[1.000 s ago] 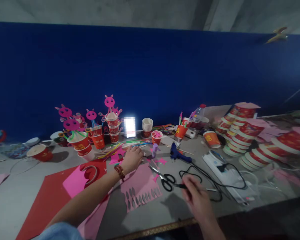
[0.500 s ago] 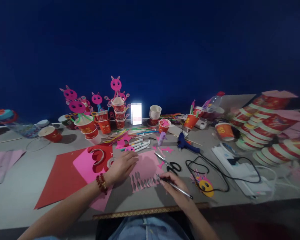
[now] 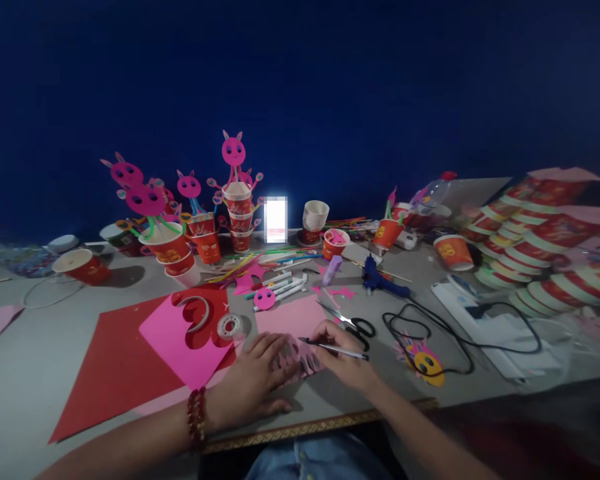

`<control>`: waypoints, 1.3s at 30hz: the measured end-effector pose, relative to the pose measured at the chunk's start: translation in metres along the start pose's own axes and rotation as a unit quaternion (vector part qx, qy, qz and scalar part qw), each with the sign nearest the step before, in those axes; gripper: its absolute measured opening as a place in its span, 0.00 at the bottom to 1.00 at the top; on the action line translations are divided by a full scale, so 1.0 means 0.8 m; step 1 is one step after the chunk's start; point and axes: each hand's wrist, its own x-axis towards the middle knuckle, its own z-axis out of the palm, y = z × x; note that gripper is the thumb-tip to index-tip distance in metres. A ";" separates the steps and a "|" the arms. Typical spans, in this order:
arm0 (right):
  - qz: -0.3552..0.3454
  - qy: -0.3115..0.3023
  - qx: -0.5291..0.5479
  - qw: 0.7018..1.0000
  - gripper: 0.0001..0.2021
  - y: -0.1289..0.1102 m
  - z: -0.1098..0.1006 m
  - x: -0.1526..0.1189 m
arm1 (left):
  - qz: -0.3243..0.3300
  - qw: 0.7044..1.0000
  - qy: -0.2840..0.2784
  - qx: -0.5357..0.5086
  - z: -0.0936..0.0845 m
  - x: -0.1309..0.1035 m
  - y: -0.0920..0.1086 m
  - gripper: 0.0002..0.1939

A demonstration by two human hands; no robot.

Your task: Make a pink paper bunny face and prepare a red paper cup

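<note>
- Gripping a pen [image 3: 353, 353], the right hand [image 3: 344, 360] holds its tip at the pink sheet [image 3: 287, 317].
- Loosely spread, the left hand [image 3: 250, 380] lies over the sheet's near-left part.
- Scissors [image 3: 352, 322] lie just beside the sheet.

1. Left hand [image 3: 245, 385]: bare fingers, and at the wrist a bracelet [image 3: 196, 419] of small, round, dark red beads in more than one row.
2. Right hand [image 3: 349, 365]: bare, as is the forearm [image 3: 420, 427].
3. Near edge, middle: faded blue, denim-like clothing [image 3: 313, 459].
</note>
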 end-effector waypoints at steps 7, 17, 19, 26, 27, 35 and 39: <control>-0.054 0.018 -0.029 0.998 0.03 0.020 0.024 0.012 | -0.006 1.000 0.011 -0.018 0.018 -0.007 -0.004 0.38; -0.082 0.004 -0.078 0.994 0.08 0.022 0.019 0.014 | -0.005 0.999 0.000 -0.048 0.017 -0.007 -0.006 0.36; -0.074 -0.006 -0.082 0.994 0.08 0.020 0.020 0.016 | -0.004 0.999 0.003 -0.052 0.017 -0.007 -0.006 0.35; -0.067 -0.017 -0.094 0.993 0.08 0.022 0.020 0.015 | -0.005 0.998 -0.002 -0.059 0.015 -0.006 -0.006 0.34; -0.066 -0.017 -0.095 0.993 0.08 0.022 0.020 0.015 | -0.005 0.998 -0.001 -0.061 0.015 -0.006 -0.006 0.34; -0.080 -0.021 -0.107 0.991 0.08 0.022 0.019 0.017 | -0.014 0.997 0.002 -0.070 0.016 -0.006 -0.006 0.34; -0.073 -0.025 -0.112 0.991 0.08 0.022 0.019 0.016 | -0.012 0.997 0.004 -0.074 0.015 -0.007 -0.006 0.34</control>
